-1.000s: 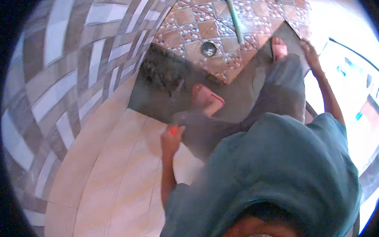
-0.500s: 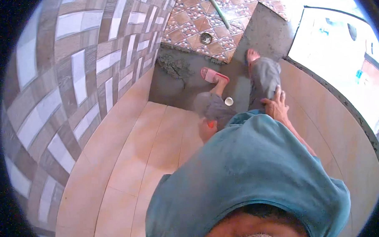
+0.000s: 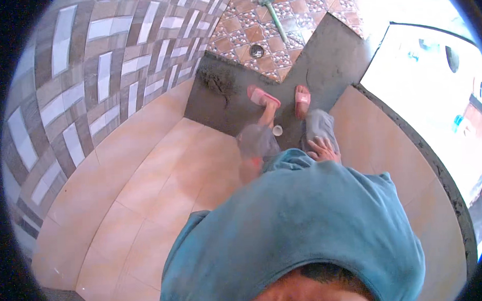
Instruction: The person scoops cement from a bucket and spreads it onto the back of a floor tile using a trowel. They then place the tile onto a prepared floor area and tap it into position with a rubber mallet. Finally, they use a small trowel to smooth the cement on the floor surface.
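Note:
My right hand (image 3: 323, 149) lies on my grey trouser leg (image 3: 320, 126), fingers spread, holding nothing. My left hand (image 3: 249, 171) is low beside my other leg, mostly hidden by my teal shirt and smeared; a reddish patch (image 3: 256, 162) shows at it, too unclear to name. A small white round cup-like piece (image 3: 277, 130) sits on the grey cement floor between my legs. Both feet stand on that cement in pink sandals (image 3: 263, 96).
Patterned floor tiles (image 3: 236, 26) carry a green-handled mallet (image 3: 275, 22) and a round drain (image 3: 256, 50). Rough mortar (image 3: 217, 83) lies near the tiled wall (image 3: 105, 75). Beige tiles (image 3: 163, 190) surround me; at right runs a raised cement-edged ledge (image 3: 410, 131).
My right foot has come back beside the left one. My right hand has stayed on the trouser leg, moving left in view with it. The view has shifted slightly.

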Available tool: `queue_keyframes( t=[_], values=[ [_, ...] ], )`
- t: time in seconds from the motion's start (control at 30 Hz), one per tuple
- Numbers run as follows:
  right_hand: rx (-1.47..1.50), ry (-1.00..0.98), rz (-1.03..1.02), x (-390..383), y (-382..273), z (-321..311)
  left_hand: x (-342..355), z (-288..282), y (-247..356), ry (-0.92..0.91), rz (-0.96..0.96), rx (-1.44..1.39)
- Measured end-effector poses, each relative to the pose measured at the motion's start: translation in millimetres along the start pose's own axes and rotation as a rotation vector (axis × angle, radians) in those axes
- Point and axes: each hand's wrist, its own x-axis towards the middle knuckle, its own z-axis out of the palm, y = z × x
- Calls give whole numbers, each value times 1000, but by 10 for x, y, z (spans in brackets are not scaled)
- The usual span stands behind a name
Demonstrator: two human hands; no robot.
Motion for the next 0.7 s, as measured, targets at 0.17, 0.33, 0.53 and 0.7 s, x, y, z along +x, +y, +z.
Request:
queue_keyframes(
  t=[0.17,0.33,0.53,0.7],
  values=[
    [154,-71,56,-64,700,-198,-204,114,265,-27,-98,39],
    [208,-35,82,-217,1235,-447,-479,315,449,-49,-241,39],
    [309,44,166,-465,1693,-558,-910,408,427,226,-20,48],
    [403,84,195,-556,1891,-463,-903,349,259,126,56,135]
  ],
)
